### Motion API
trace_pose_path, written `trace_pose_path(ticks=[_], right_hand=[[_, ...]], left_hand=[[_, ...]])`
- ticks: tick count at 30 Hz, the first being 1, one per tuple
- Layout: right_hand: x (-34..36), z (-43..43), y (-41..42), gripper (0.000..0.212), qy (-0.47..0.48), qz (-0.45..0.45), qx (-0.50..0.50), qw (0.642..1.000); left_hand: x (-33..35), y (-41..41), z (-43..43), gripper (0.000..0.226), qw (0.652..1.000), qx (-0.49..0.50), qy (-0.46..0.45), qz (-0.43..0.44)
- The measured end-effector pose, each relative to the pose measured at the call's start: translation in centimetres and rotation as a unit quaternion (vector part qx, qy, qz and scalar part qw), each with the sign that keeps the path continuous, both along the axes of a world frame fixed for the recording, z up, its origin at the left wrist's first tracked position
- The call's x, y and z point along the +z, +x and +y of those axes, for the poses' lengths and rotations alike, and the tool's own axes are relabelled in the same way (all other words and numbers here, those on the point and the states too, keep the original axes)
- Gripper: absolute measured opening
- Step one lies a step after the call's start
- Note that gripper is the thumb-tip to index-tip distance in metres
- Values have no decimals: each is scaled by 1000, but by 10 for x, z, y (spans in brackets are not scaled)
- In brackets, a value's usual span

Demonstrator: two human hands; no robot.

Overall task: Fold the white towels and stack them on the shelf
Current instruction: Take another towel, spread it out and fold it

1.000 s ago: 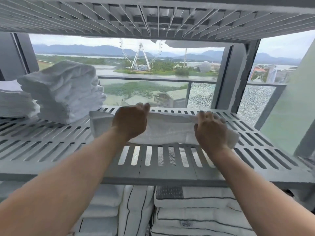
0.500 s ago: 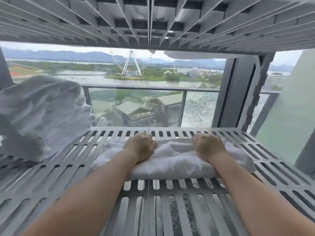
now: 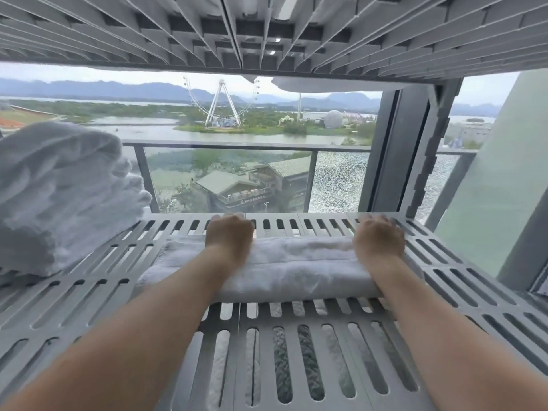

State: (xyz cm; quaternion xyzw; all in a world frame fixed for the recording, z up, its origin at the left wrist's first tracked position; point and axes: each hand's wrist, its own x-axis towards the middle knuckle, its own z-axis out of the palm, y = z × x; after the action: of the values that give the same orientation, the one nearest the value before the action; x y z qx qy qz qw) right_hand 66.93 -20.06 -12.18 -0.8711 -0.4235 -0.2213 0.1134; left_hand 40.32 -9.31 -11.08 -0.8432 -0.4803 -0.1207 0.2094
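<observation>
One left hand (image 3: 229, 235), one right hand (image 3: 379, 237), one folded towel (image 3: 296, 268), one towel pile (image 3: 59, 197), one lower shelf (image 3: 296, 360), one upper shelf (image 3: 178, 34).

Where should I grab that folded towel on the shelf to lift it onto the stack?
Probably its two short ends, reaching in from the open front. The folded towel lies lengthwise across the shelf, and the upper shelf sits close overhead; holding both ends should keep the folds together.

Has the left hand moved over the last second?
Yes. The left hand has slid away from the person, across the folded towel, to the rear edge of the shelf.
</observation>
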Motion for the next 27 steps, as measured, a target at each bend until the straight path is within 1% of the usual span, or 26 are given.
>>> trace_pose_path(ticks=[2, 3, 5, 6, 8, 9, 11, 13, 16, 18, 20, 23, 24, 27], right_hand=[[6, -10, 7, 35, -8, 41, -37, 998], [8, -14, 9, 40, -26, 71, -53, 996], [10, -22, 12, 56, -66, 151, -82, 983], [10, -26, 13, 64, -79, 187, -91, 975], [9, -33, 17, 76, -90, 222, -101, 966], [8, -37, 20, 81, -92, 224, -101, 965], [4, -45, 25, 87, -94, 215, -82, 969], [-1, -50, 31, 85, -94, 207, -47, 973], [-4, -55, 29, 81, -66, 204, -15, 977], [-4, -57, 24, 76, -39, 205, 2, 978], [-3, -59, 22, 64, -30, 217, 13, 976], [-3, -60, 27, 39, 14, 297, 50, 954], [-3, -62, 29, 36, 32, 321, 67, 944], [-5, -65, 31, 31, 98, 330, 113, 932]], left_hand=[[4, 19, -16, 30, 998, -55, 0, -43], [5, 30, -26, 31, 992, -94, -24, -75], [4, 54, -46, 27, 976, -149, -110, -118], [3, 65, -55, 26, 967, -161, -153, -126], [-4, 82, -67, 33, 954, -161, -222, -119], [-9, 87, -70, 43, 954, -159, -237, -93], [-21, 91, -73, 61, 960, -158, -232, -26], [-31, 91, -74, 68, 960, -157, -230, 1], [-35, 91, -73, 69, 963, -151, -221, 11], [-32, 92, -76, 68, 969, -142, -200, 17], [-28, 93, -83, 64, 980, -121, -156, 11], [-24, 95, -99, 52, 995, -74, -63, -21], [-24, 95, -103, 49, 996, -66, -44, -41], [-26, 88, -110, 45, 992, -50, -33, -107]])
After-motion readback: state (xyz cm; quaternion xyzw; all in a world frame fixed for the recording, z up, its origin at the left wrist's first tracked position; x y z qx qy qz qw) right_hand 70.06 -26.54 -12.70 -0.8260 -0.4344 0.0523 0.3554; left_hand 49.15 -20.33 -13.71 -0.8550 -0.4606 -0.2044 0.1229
